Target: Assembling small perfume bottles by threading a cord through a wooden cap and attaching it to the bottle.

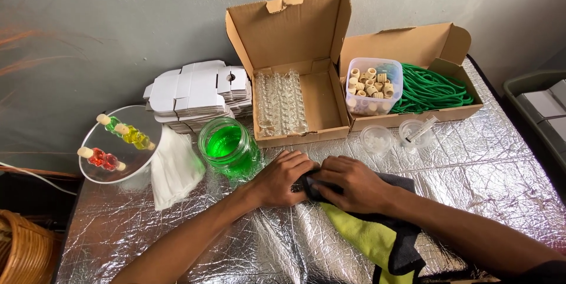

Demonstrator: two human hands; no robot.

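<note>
**Both hands closed over a cloth at mid-table**

Left hand (pixel 282 179) curled, fingers pressed down onto the near end of a dark cloth (pixel 396 234) with a yellow-green lining. Right hand (pixel 352 182) likewise curled and pressed against the left, knuckles nearly touching. Something small and dark just visible between the two hands; too hidden to identify. Cloth trailing toward the near right edge, lying flat on the foil-covered table (pixel 489 166), probably so the wrapped end stays steady under pressure.

Around the hands:
- Glass jar of green liquid (pixel 227 145) just beyond the left hand, open at the top, within easy reach.
- Folded white cloth (pixel 174 169) left of the jar.
- Round clear plate (pixel 121 142) farther left, bearing small corked vials of yellow, green and red liquid.
- Stack of flat white carton blanks (pixel 197 90) against the wall.
- Open cardboard box (pixel 298 92) holding rows of empty clear vials, lid propped back.
- Second open box (pixel 413 77) with a plastic tub of corks (pixel 372 85) and a coil of green cord (pixel 433 89).
- Two small clear cups (pixel 398 136) before that box, one holding a syringe.
</note>
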